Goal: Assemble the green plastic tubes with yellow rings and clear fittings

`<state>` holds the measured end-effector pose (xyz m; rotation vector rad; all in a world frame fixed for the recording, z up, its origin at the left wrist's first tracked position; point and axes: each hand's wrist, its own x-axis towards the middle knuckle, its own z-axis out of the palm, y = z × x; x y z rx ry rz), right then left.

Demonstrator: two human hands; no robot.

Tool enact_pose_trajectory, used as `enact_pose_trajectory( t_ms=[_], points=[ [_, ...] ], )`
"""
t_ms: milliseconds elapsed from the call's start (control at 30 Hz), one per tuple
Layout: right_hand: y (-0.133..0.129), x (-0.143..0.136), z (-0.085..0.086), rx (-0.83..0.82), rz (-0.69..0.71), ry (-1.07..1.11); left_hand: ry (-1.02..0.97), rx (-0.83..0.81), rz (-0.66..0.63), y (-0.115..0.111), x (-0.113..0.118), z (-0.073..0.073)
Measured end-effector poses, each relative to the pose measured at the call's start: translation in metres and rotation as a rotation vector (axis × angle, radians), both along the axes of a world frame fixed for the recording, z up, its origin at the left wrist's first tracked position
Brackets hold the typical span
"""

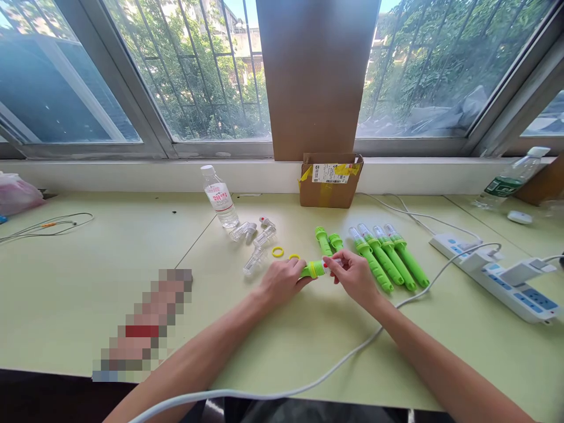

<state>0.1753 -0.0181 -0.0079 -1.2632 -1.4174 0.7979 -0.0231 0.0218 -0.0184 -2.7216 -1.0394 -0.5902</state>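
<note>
Near the middle of the table my left hand (282, 281) is closed around a green tube-shaped handle (315, 269) lying sideways, with a yellow ring at its collar. My right hand (355, 276) pinches a clear plastic cap (338, 262) at the handle's right end, where a small red spot shows. Just behind are more green handles (323, 239) with bare threaded tops. To the right of my right hand lie several green handles with clear caps (372, 258). Loose yellow rings (277, 252) and clear plastic caps (254, 261) lie beyond my left hand.
A water bottle (220, 198) and an open cardboard box (328, 191) stand at the back. On the right are a power strip (497, 276) and another bottle (506, 179). A white cable (352, 352) crosses in front of and under my right forearm. A blurred patch (150, 323) covers something left.
</note>
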Motion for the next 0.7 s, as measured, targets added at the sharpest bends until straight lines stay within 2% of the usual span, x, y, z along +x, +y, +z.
enact_pose_trajectory(
  t_ms=[167,333,433,500,600,700],
  points=[
    [-0.002,0.001,0.003,0.048,-0.037,-0.084,-0.061,-0.044,-0.001,-0.003,0.005,0.0],
    [-0.005,0.0,0.005,0.169,0.058,0.13,-0.253,-0.186,0.041,-0.007,0.009,0.006],
    [-0.001,0.002,0.003,0.2,0.019,0.16,-0.411,-0.241,0.066,-0.007,0.009,0.007],
    [0.007,0.004,0.002,0.188,-0.034,0.055,-0.514,-0.246,0.073,-0.007,0.008,0.007],
    [0.026,0.004,0.001,0.22,-0.085,-0.248,-0.617,-0.234,0.04,-0.008,0.006,0.004],
    [0.05,-0.005,0.005,0.257,-0.049,-0.544,-0.665,-0.222,-0.019,-0.011,0.006,0.002]
  ],
)
